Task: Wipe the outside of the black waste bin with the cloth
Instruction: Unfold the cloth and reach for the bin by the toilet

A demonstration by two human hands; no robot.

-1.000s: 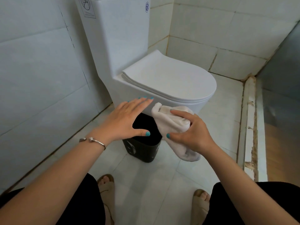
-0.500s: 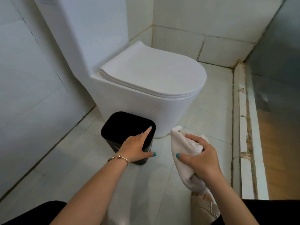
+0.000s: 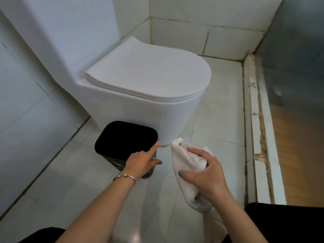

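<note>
Standing on the pale tiled floor (image 3: 70, 181), the black waste bin (image 3: 126, 137) is parked right against the front of the white toilet (image 3: 149, 109), just left of the bowl's base. The toilet lid (image 3: 149, 72) is seen closed.

The left hand (image 3: 142, 162) is laid on the bin's near right corner — the index finger is stretched out along the top edge toward the far corner, and the thumb is stuck out to the right, off the bin's side. The other fingers are tucked out of sight behind the hand, so whether the rim is actually being gripped can't be told. A thin bracelet (image 3: 124, 176) is worn on that wrist.

The white cloth (image 3: 185, 160) is bunched up and held in the right hand (image 3: 206, 178), with the fingers curled over it and the thumb pressed against its left side. One end is poked up above the hand, the other is hung down below it. The cloth is kept just to the right of the bin — close, but not touching it, and not touching the other hand either.

Tiled walls (image 3: 201, 35) are met in the corner behind the toilet, and a chipped white threshold strip (image 3: 254, 120) is run along the right, with wood flooring (image 3: 298, 146) beyond it.
</note>
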